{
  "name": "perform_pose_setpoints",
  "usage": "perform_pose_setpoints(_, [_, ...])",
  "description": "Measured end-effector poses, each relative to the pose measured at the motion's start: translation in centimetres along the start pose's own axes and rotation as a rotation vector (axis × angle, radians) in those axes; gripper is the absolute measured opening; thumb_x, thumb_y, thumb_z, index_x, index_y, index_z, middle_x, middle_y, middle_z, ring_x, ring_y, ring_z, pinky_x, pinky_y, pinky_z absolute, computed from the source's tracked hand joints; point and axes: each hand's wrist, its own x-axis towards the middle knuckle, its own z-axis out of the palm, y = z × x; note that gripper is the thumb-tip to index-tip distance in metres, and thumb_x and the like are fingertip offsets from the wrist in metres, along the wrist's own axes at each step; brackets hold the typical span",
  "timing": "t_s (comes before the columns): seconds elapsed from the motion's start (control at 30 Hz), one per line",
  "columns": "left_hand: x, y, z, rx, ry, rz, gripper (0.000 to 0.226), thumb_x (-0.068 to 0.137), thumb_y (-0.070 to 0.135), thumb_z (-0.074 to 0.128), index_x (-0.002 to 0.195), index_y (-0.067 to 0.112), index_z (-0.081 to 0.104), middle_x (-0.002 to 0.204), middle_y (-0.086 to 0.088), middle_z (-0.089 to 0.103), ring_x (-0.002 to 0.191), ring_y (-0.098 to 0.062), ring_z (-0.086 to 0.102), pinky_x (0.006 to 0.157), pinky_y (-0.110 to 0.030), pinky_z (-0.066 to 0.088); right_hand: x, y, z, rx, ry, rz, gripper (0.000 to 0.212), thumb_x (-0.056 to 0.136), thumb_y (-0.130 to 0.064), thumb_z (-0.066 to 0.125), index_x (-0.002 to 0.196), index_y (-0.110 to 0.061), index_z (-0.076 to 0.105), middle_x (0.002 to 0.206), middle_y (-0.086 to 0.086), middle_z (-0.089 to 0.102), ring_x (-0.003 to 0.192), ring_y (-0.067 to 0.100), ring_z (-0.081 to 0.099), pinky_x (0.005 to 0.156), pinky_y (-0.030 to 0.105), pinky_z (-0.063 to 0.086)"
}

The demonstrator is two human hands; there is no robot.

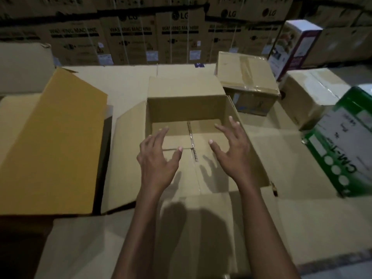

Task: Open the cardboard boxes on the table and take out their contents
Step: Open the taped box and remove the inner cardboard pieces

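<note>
1 wide-angle view from the person's head looks forward and steeply down, close above the open brown cardboard box point(187, 109) on the cardboard-covered counter point(302, 218), reaching far to the stacked printed washing-machine cartons point(130, 37).

Left hand point(159, 161) and right hand point(233, 154), bare to the forearms point(145, 218)
Slim fingers point(161, 135) with short trimmed nails point(180, 149); both lean forearms run uncovered to the frame edge at 6 o'clock.
</note>
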Motion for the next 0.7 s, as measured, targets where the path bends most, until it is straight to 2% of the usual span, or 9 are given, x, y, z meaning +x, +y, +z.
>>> perform_pose_setpoints(0.1, [-3.7,-0.6,0.5,0.001,0.020,-0.053,0.054,0.093,0.041,0.070,0.143,0.036,0.051,0.150,0.003,0.049,0.143,-0.019,0.032,0.115,-0.052,0.029,-4.0,2.5,-2.5,-0.089,0.018,0.131,0.041,0.094,-0.036,0.073,0.135,-0.033,0.065,0.164,0.004,0.038,0.153,0.027,0.029,0.122,0.057,0.022])
perform_pose_setpoints(0.17, [-5.0,-1.1,0.6,0.012,0.078,-0.110,0.051,0.093,0.040,0.071,0.141,0.035,0.054,0.151,0.000,0.049,0.143,-0.023,0.033,0.115,-0.056,0.030,-5.5,4.0,-4.0,-0.127,0.074,0.227,0.041,0.094,-0.037,0.072,0.134,-0.033,0.064,0.161,0.004,0.042,0.151,0.026,0.031,0.122,0.054,0.018])
perform_pose_setpoints(0.27, [-7.0,-2.1,0.5,-0.007,0.089,-0.215,0.064,0.089,0.053,0.072,0.147,0.041,0.048,0.161,-0.002,0.035,0.151,-0.026,0.021,0.118,-0.061,0.025,-6.9,5.3,-5.6,-0.144,0.147,0.367,0.052,0.093,-0.044,0.069,0.142,-0.033,0.056,0.162,0.003,0.038,0.152,0.023,0.027,0.121,0.054,0.014])
perform_pose_setpoints(0.37, [-8.9,-3.5,0.2,-0.027,-0.163,-0.296,0.097,0.067,0.069,0.082,0.148,0.063,0.029,0.170,0.009,-0.002,0.157,-0.026,-0.002,0.119,-0.062,0.018,-7.7,6.8,-6.3,-0.073,-0.062,0.455,0.075,0.086,-0.063,0.071,0.151,-0.047,0.040,0.169,0.001,0.022,0.156,0.028,0.017,0.119,0.067,0.015])
perform_pose_setpoints(0.43, [-9.5,-4.6,-0.2,0.030,-0.297,-0.300,0.106,0.050,0.069,0.089,0.141,0.070,0.034,0.169,0.012,-0.014,0.157,-0.029,-0.007,0.121,-0.063,0.019,-8.4,7.8,-6.8,0.008,-0.291,0.441,0.092,0.070,-0.077,0.076,0.149,-0.062,0.030,0.172,-0.005,0.008,0.157,0.032,0.012,0.118,0.073,0.018])
perform_pose_setpoints(0.5, [-9.5,-5.5,-0.9,0.043,-0.356,-0.310,0.094,0.039,0.070,0.090,0.123,0.072,0.048,0.169,0.011,-0.016,0.158,-0.031,0.000,0.122,-0.061,0.024,-9.0,8.8,-7.5,-0.010,-0.445,0.384,0.103,0.056,-0.078,0.084,0.143,-0.069,0.031,0.172,-0.010,-0.001,0.158,0.032,0.010,0.118,0.074,0.017])
perform_pose_setpoints(0.57, [-9.4,-6.2,-1.4,0.045,-0.358,-0.319,0.075,0.035,0.069,0.090,0.103,0.066,0.060,0.169,0.012,-0.013,0.157,-0.032,0.011,0.121,-0.058,0.030,-9.4,9.6,-8.2,-0.047,-0.510,0.356,0.108,0.048,-0.071,0.091,0.141,-0.065,0.038,0.172,-0.010,-0.002,0.158,0.031,0.012,0.118,0.072,0.016])
perform_pose_setpoints(0.63, [-9.5,-6.4,-1.4,0.086,-0.359,-0.314,0.063,0.042,0.059,0.096,0.098,0.054,0.067,0.170,0.009,-0.012,0.157,-0.030,0.011,0.123,-0.055,0.027,-9.6,10.2,-8.8,-0.052,-0.476,0.354,0.100,0.042,-0.066,0.095,0.131,-0.059,0.049,0.172,-0.007,0.008,0.155,0.030,0.022,0.120,0.066,0.023])
perform_pose_setpoints(0.7, [-9.9,-6.3,-1.2,0.145,-0.367,-0.280,0.062,0.049,0.045,0.100,0.101,0.046,0.066,0.170,0.003,-0.014,0.157,-0.030,0.005,0.125,-0.053,0.021,-9.9,10.8,-8.6,-0.025,-0.381,0.334,0.085,0.042,-0.063,0.097,0.115,-0.046,0.058,0.169,-0.004,0.024,0.150,0.027,0.035,0.118,0.057,0.036])
